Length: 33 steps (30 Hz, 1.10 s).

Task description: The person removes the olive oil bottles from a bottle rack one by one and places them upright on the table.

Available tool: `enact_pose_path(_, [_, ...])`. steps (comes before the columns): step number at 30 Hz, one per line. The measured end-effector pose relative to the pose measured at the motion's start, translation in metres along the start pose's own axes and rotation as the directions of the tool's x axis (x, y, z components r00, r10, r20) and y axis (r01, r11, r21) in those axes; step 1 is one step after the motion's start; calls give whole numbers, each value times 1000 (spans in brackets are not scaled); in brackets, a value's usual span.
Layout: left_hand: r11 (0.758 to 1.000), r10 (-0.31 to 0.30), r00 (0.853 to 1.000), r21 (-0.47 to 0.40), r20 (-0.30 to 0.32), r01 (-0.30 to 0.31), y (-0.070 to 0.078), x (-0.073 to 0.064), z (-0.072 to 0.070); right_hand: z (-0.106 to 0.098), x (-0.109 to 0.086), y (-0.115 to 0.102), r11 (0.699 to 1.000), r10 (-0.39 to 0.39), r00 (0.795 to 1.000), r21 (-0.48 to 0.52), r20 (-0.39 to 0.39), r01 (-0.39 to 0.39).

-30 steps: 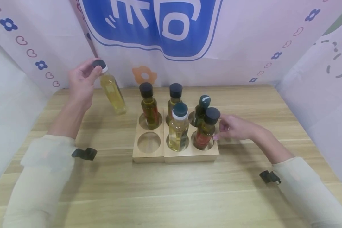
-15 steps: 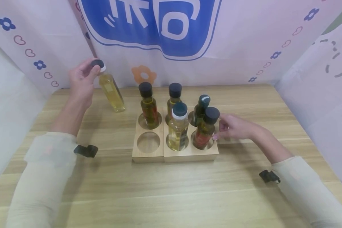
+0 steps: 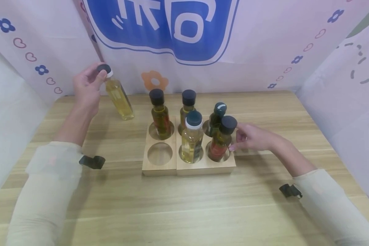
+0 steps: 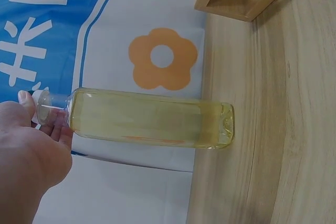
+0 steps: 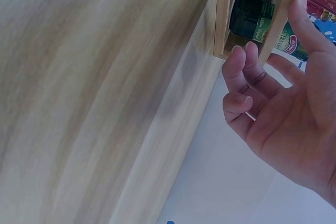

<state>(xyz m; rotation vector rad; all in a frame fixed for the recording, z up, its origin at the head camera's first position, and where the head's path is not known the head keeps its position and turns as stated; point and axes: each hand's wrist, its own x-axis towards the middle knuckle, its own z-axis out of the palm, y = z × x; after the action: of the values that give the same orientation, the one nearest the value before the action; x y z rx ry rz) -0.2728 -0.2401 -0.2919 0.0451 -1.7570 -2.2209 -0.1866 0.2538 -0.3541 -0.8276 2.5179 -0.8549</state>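
My left hand [image 3: 87, 90] pinches the dark cap of a clear, square bottle of yellow oil [image 3: 119, 99] by its top, left of the rack. The bottle leans, its base towards the table in the head view. In the left wrist view, my thumb and fingers meet at the white collar of this bottle [image 4: 142, 118]. My right hand [image 3: 253, 136] holds the right edge of a light wooden bottle rack [image 3: 160, 167], thumb and index finger on its top board and the other fingers curled in beside it. A red-labelled bottle [image 3: 219, 147] stands right by that thumb.
Several oil bottles stand in the rack: a yellow one with a green cap [image 3: 192, 143], two dark-capped ones at the back and a dark green one [image 3: 216, 118]. The rack's front-left hole [image 3: 160, 153] holds no bottle. A printed cloth [image 3: 249, 68] hangs behind the table.
My left hand and the oil bottle have shifted very slightly left, and the bottle's base sits a little farther back. My right hand stays at the rack.
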Motion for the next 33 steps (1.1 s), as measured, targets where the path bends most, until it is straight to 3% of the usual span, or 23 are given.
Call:
enact_pose_path(4, [1000,10,1000,-5,2,-10,-2,1,0,0,-1,1,1000,0,1000,-8,-5,0])
enact_pose_path(17, [999,-43,999,33,26,42,2,4,3,1,0,4,999,-45,999,-6,-3,45])
enact_pose_path(33, [991,-84,995,110,53,78,5,5,3,0,0,4,1000,-17,1000,3,8,17])
